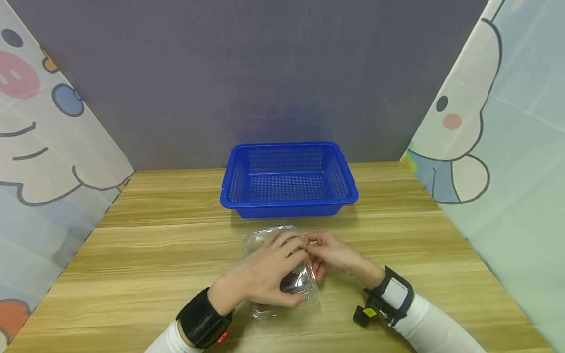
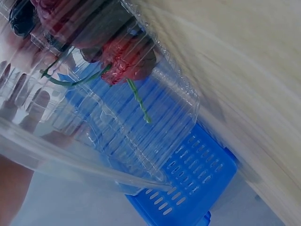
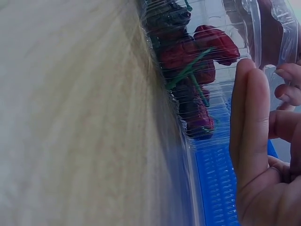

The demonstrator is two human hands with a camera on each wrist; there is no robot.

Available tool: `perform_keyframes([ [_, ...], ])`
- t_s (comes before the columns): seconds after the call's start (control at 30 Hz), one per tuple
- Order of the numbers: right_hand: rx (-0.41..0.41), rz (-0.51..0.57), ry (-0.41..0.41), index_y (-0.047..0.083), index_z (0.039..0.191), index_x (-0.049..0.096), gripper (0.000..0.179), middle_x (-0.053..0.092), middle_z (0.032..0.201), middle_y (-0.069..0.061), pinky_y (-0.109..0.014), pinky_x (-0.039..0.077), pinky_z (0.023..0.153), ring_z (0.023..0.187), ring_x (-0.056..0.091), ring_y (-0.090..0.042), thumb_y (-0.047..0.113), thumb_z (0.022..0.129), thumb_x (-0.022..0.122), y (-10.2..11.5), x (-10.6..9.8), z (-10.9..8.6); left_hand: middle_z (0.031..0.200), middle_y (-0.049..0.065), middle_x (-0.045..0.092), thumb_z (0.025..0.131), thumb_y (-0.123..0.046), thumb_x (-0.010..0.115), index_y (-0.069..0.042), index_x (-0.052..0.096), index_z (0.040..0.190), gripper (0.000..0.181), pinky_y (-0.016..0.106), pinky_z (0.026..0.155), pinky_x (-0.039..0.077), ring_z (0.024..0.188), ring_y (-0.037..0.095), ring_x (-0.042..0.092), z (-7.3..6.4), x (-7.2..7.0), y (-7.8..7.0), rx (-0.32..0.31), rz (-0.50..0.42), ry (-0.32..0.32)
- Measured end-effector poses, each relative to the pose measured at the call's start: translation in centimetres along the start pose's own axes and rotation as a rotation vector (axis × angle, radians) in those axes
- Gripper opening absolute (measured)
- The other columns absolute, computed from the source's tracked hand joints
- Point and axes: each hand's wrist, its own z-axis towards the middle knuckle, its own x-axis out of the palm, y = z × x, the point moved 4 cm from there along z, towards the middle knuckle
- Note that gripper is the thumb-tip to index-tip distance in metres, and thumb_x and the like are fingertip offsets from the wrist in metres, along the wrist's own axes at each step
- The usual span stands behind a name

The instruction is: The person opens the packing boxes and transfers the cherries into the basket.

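On the wood-grain table (image 1: 167,255), a blue rectangular perforated plastic basket (image 1: 289,203) stands behind a clear ribbed plastic container (image 1: 302,282). The person's left hand (image 1: 269,269) lies across the container's top, fingers spread. The right hand (image 1: 331,252) touches its right edge; whether it pinches there cannot be told. Inside lie dark-red rounded pieces (image 3: 216,44) with thin green stems.
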Motion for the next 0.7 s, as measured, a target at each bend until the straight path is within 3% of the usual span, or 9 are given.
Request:
perform_keyframes([
  [0.33,-0.023,-0.001,-0.019,-0.003,0.100,0.056,0.015,0.061,0.067,-0.011,-0.035,0.052,0.046,0.050,0.060,-0.012,0.009,0.100,0.048,0.1,0.2,0.0,0.124,-0.003,0.046,0.078,-0.064,0.062,-0.018,0.055,0.108,0.055,0.040,0.109,0.025,0.124,0.018,0.039,0.0,-0.2,0.1,0.030,-0.020,-0.052],
  [0.53,-0.027,-0.007,-0.015,-0.003,0.097,0.057,0.014,0.061,0.065,-0.011,-0.039,0.052,0.047,0.049,0.061,-0.013,0.009,0.100,0.049,-0.1,0.3,-0.2,0.118,-0.001,0.044,0.076,-0.061,0.063,-0.015,0.054,0.105,0.055,0.043,0.109,0.025,0.122,0.021,0.038,0.0,-1.1,0.2,0.047,-0.042,-0.117],
  [0.7,-0.043,-0.012,-0.005,-0.004,0.099,0.057,0.014,0.062,0.066,-0.012,-0.044,0.052,0.048,0.050,0.063,-0.014,0.007,0.098,0.049,0.1,0.4,-0.2,0.117,-0.001,0.044,0.075,-0.061,0.063,-0.015,0.054,0.107,0.057,0.048,0.109,0.025,0.122,0.022,0.039,-0.1,-1.5,0.4,0.056,-0.037,-0.128],
])
